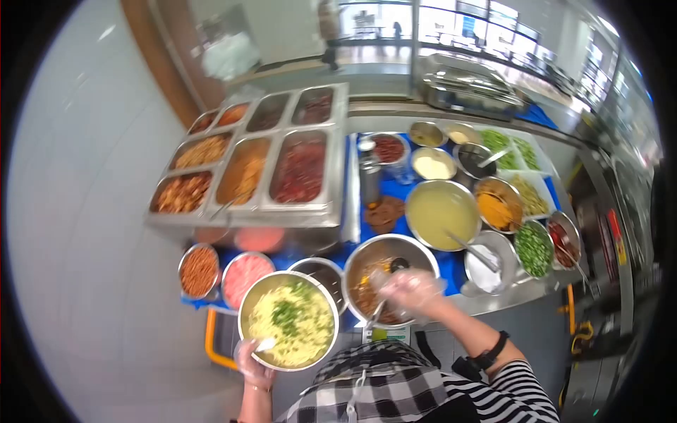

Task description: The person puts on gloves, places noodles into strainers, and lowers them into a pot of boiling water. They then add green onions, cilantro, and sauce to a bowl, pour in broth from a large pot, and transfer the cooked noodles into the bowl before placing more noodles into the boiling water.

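My left hand (252, 365), in a clear plastic glove, grips the near left rim of a metal bowl (245, 328). Pale yellow noodles (310, 338) fill it, topped with chopped green onion (287, 315). Over a larger metal bowl (427, 257) to the right is my gloved right hand (410, 290), blurred, its fingers drawn together. What they hold, if anything, I cannot tell. That bowl contains a brown, chunky mix (364, 292), and a metal handle (377, 314) leans near its front rim. A small dark round thing (399, 264) shows just behind my fingers.
A steel rack (331, 211) of food pans stands at the back left. Around the bowls are a tub of pink slices (247, 278), brown nuts (199, 271), a bowl of yellowish liquid (443, 211), chopped greens (534, 249) and a dark bottle (369, 176). Beyond the glass, a person (328, 32) stands.
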